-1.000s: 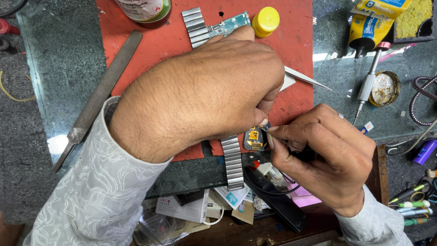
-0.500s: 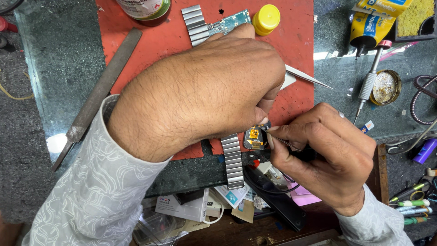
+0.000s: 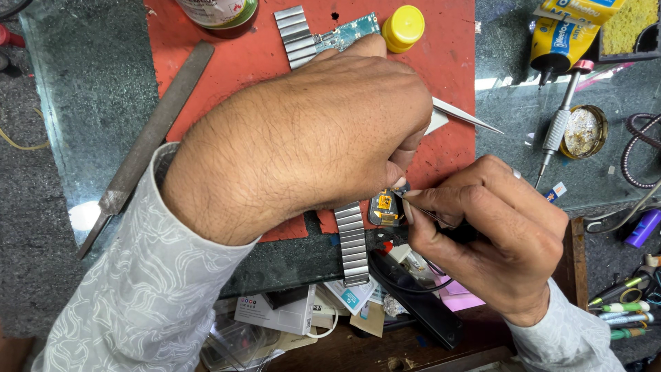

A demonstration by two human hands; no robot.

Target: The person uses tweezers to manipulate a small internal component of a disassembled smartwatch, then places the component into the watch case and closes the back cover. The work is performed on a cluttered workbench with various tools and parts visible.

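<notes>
Surface: cluttered glass-topped bench (image 3: 82, 103) with a red mat (image 3: 241, 62) laid on it.
Right fingers: closed in a pinch around a thin dark tool (image 3: 430, 215), its tip at the small watch module (image 3: 385, 208).
Right hand (image 3: 489, 241): low right, wearing a ring.
Left fingers: curled down, tips pressing on the watch module; what lies under the palm is hidden.
Left hand (image 3: 310, 145): covers the middle of the mat.
Watch module: just off the mat's front edge, between both hands, orange part showing.
Metal bracelet (image 3: 352, 241): runs out below the left hand; another length (image 3: 295, 34) shows above it.
Tweezers (image 3: 461, 116): on the mat, right of the left hand.
File (image 3: 148, 141): lying at the mat's left edge.
Yellow cap (image 3: 403, 27): top of the mat.
Screwdriver (image 3: 559, 117): on the glass, right.
</notes>
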